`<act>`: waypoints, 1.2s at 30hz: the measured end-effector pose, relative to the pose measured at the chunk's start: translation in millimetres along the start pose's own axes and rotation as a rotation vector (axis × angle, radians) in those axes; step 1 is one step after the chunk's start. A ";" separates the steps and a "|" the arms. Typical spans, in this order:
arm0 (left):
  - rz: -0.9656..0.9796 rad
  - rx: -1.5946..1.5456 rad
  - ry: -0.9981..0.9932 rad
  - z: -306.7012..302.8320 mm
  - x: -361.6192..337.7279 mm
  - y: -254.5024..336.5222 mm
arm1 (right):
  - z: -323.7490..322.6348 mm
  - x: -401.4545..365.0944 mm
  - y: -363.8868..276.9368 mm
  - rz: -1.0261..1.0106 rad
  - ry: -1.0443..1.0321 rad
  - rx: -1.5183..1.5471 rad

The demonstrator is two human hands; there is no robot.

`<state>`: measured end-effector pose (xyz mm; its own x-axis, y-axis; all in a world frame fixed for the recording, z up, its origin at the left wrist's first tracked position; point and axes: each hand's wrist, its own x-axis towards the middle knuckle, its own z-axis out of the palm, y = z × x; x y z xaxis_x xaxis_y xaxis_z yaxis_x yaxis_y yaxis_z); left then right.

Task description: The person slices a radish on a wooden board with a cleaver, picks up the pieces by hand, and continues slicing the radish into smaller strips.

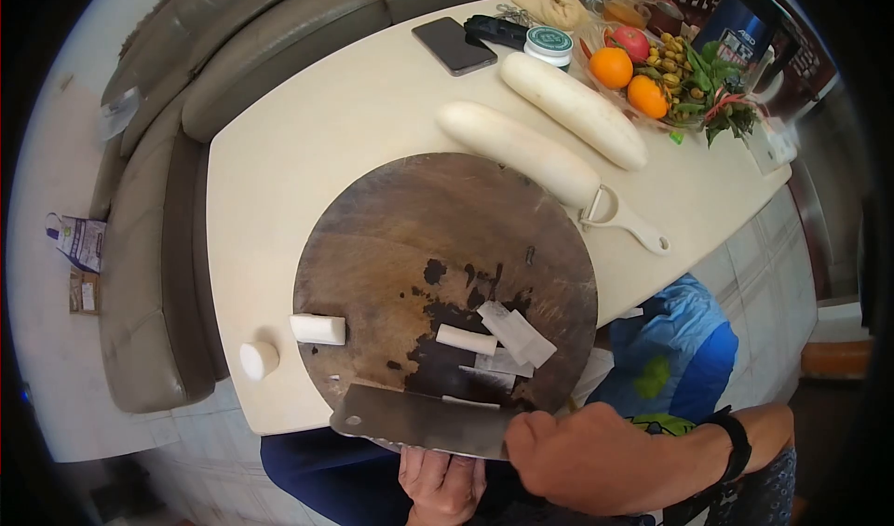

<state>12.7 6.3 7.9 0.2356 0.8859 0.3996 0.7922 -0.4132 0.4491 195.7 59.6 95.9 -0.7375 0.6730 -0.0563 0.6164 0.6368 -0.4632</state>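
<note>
My right hand (568,456) is wrapped round the handle of a cleaver (410,418), its wide blade lying across the near part of the round wooden chopping board (372,219). My left hand (442,489) is at the board's near edge, fingers close together and bent; the blade hides their tips and whatever they hold. Beyond the blade, thin white radish slices (526,338) overlap beside a thicker white stick (466,340). Another slice (470,402) shows along the blade's far edge. A white radish block (318,329) sits at the board's left side.
Two whole white radishes (573,107) and a peeler (624,221) lie behind the board. A round white piece (258,360) stands left of it. Farther back are a phone (454,46), a lidded jar (548,46), oranges (611,67) and a blue flask (740,31). A sofa (149,275) borders the table.
</note>
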 end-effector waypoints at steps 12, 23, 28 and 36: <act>0.034 -0.034 0.056 6.3 -11.9 -5.6 | 0.6 -13.2 -6.2 0.061 -0.112 0.017; 0.014 -0.044 0.021 2.2 -2.6 -3.2 | 1.4 -4.5 1.7 0.054 -0.119 0.044; 0.036 -0.052 0.044 4.1 -9.0 -5.9 | -5.2 -13.5 -8.3 0.046 -0.141 0.019; 0.045 -0.059 0.036 3.6 -7.8 -6.0 | 2.8 9.2 -9.9 0.030 -0.102 0.017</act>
<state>8.1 2.7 -0.8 0.2485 0.8585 0.4486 0.7466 -0.4648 0.4759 182.0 58.5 97.6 -0.7439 0.6489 -0.1597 0.6342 0.6103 -0.4746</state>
